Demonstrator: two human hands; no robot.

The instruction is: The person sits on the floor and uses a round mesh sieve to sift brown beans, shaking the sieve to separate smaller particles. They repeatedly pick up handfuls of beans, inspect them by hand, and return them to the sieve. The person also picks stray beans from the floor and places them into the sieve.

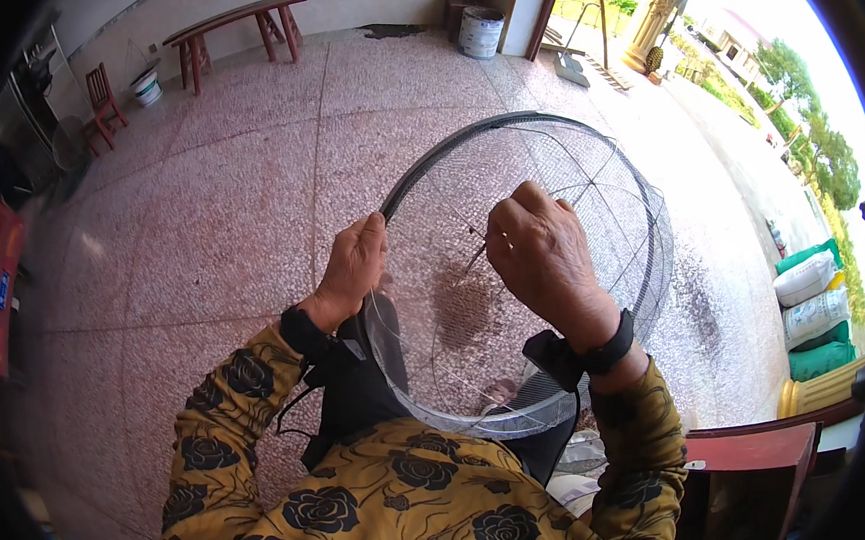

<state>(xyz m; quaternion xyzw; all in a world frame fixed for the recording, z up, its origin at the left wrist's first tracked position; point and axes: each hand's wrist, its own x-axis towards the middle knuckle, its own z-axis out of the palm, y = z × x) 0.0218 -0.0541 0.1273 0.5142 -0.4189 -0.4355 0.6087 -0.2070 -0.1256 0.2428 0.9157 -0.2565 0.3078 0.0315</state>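
A large round wire-mesh sieve [651,210] with a dark rim lies over my lap, and the floor shows through its mesh. My left hand [354,261] grips the rim at the left side, thumb on top. Over the middle of the mesh, my right hand [543,251] is closed, with a thin dark wire or rod [472,264] reaching down and left from its fingers. A thin pale strand [391,327] runs from near my left hand across the lower part. Thin dark wires cross the mesh at the upper right. What my right palm holds is mostly hidden.
A red wooden bench [235,19] stands by the wall, with a small red chair [102,104] and a bucket [146,87] nearby. Another bucket [481,33] and a dustpan [571,69] are by the doorway. Filled sacks [813,315] lie right; a red-topped wooden piece [755,447] is close at lower right.
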